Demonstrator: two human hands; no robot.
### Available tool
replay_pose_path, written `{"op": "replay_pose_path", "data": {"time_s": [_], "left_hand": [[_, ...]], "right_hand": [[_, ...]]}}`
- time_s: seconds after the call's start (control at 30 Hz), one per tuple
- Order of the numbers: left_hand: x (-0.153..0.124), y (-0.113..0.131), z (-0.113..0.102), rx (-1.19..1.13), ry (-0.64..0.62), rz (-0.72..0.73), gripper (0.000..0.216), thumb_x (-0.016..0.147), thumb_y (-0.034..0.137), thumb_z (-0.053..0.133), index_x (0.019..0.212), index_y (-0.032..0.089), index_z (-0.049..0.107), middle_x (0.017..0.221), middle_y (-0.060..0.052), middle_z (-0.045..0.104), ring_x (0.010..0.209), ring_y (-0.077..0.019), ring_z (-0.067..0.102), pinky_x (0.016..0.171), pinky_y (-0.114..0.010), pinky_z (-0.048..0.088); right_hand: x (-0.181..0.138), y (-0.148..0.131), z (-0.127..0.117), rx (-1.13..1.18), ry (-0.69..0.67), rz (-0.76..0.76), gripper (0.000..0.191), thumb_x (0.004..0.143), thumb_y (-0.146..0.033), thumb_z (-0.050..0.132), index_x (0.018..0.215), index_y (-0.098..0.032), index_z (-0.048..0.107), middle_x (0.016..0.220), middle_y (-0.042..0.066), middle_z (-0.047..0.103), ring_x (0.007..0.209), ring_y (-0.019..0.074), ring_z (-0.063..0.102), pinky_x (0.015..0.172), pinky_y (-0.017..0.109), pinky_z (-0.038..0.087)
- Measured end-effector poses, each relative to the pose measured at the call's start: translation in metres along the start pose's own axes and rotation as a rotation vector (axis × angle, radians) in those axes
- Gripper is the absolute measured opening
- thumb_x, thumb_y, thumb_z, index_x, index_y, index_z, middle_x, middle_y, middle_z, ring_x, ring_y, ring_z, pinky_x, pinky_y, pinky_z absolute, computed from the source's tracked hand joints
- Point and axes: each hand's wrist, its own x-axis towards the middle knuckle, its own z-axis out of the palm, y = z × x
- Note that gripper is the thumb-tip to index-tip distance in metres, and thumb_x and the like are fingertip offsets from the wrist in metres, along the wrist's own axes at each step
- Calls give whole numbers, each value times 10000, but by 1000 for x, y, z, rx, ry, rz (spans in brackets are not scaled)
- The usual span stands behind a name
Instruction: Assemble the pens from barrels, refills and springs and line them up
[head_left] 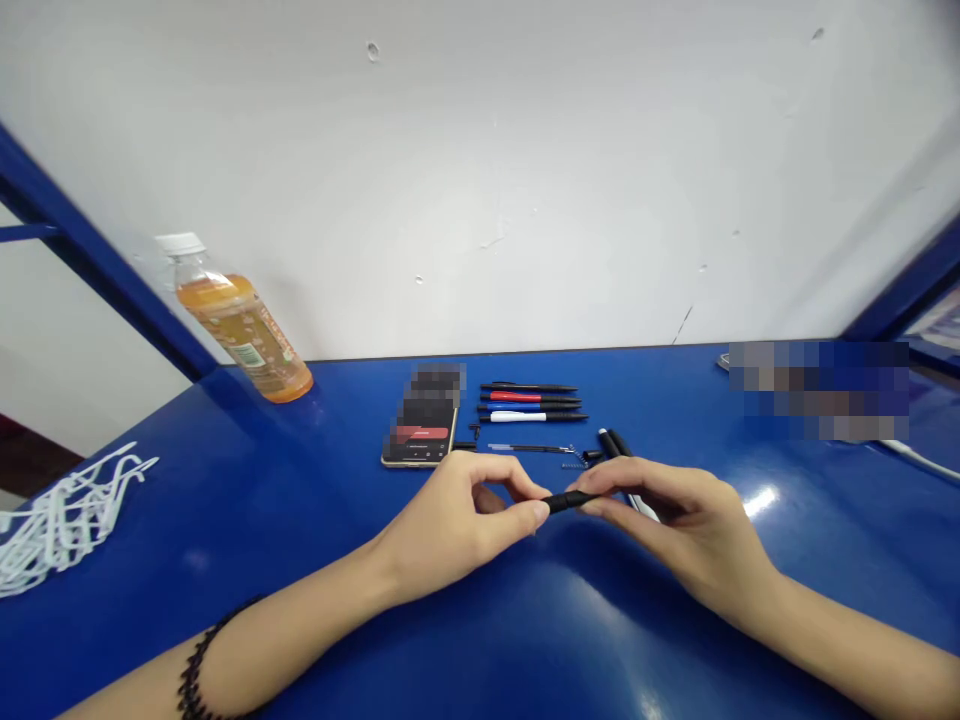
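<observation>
My left hand (461, 515) pinches one end of a black pen piece (566, 501) between thumb and fingertips. From the other side, my right hand (694, 520) grips the opposite end, so the piece bridges the two hands just above the blue table. Behind my right fingers lie pen barrels (616, 443), one black and one with a white end, partly hidden. Ink refills (529, 448) and a small spring (574, 464) rest beyond the piece. Farther back, several assembled pens (531, 403) lie side by side, with black, red, blue and white bodies.
A phone (420, 445) with a lit screen lies left of the pens. A bottle of orange drink (247, 325) stands at the back left. White strips (71, 525) are heaped at the left edge. A white cable (926, 460) runs from a blurred-out area at right.
</observation>
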Motion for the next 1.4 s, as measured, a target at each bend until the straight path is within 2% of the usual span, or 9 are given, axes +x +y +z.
{"op": "replay_pose_path", "data": {"time_s": [0.13, 0.37, 0.5, 0.7, 0.9, 1.03, 1.17, 1.27, 1.4], "left_hand": [[-1, 2, 1, 102, 53, 88, 168, 782, 306, 530, 756, 154, 598, 578, 31, 530, 482, -65, 412, 439, -164, 314], [-6, -10, 5, 648, 227, 727, 137, 822, 123, 452, 844, 135, 586, 819, -49, 601, 668, -101, 545, 581, -182, 408], [-1, -13, 2, 668, 189, 674, 158, 835, 138, 442, 846, 159, 598, 841, -38, 606, 665, -99, 543, 575, -185, 403], [1, -6, 3, 268, 92, 233, 125, 772, 277, 577, 780, 155, 602, 618, 17, 557, 549, -89, 490, 488, -171, 393], [-7, -8, 2, 589, 187, 750, 161, 836, 164, 469, 814, 183, 627, 796, -26, 626, 655, -101, 546, 602, -191, 408], [-4, 6, -17, 183, 14, 299, 269, 807, 334, 518, 1034, 191, 538, 797, -15, 609, 553, -79, 515, 536, -187, 414], [-2, 15, -32, -301, -464, -276, 438, 855, 466, 353, 901, 112, 605, 436, 64, 390, 306, -22, 208, 308, -151, 147], [-3, 13, -28, -458, -452, -326, 336, 817, 419, 474, 835, 120, 626, 448, 84, 313, 344, -12, 177, 324, -137, 113], [-5, 1, -14, -166, -130, -74, 186, 797, 288, 531, 868, 153, 637, 564, 33, 504, 420, -32, 394, 385, -133, 295]], "right_hand": [[0, -2, -1, -101, -22, -7, 35, 764, -217, 583, 783, -212, 612, 749, -2, 680, 690, 147, 626, 660, 225, 478], [-2, -5, 8, -153, -214, 144, 351, 896, -339, 349, 607, -198, 487, 484, -36, 546, 460, 101, 510, 489, 203, 402], [0, 0, 6, -255, -306, 85, 388, 925, -320, 275, 622, -192, 480, 517, -26, 535, 481, 99, 502, 500, 201, 398], [4, 2, -2, -626, -267, -426, 230, 906, -240, 320, 844, -174, 531, 735, 53, 569, 650, 163, 496, 566, 266, 402], [-5, -11, 1, -369, -347, -43, 404, 937, -278, 216, 566, -196, 353, 501, -43, 381, 448, 86, 366, 431, 183, 343], [2, -5, -13, -547, -234, -414, 213, 904, -229, 337, 813, -186, 524, 666, 29, 550, 586, 137, 484, 532, 243, 399], [9, 5, -29, -695, -109, -669, 161, 860, -148, 425, 976, -212, 516, 783, 61, 612, 697, 176, 542, 613, 284, 435], [7, 4, -31, -691, -136, -669, 158, 844, -131, 425, 941, -209, 523, 719, 50, 590, 647, 169, 522, 573, 276, 419], [1, -7, -21, -472, -250, -345, 169, 866, -179, 366, 763, -202, 498, 622, 8, 475, 548, 139, 422, 508, 256, 346]]}}
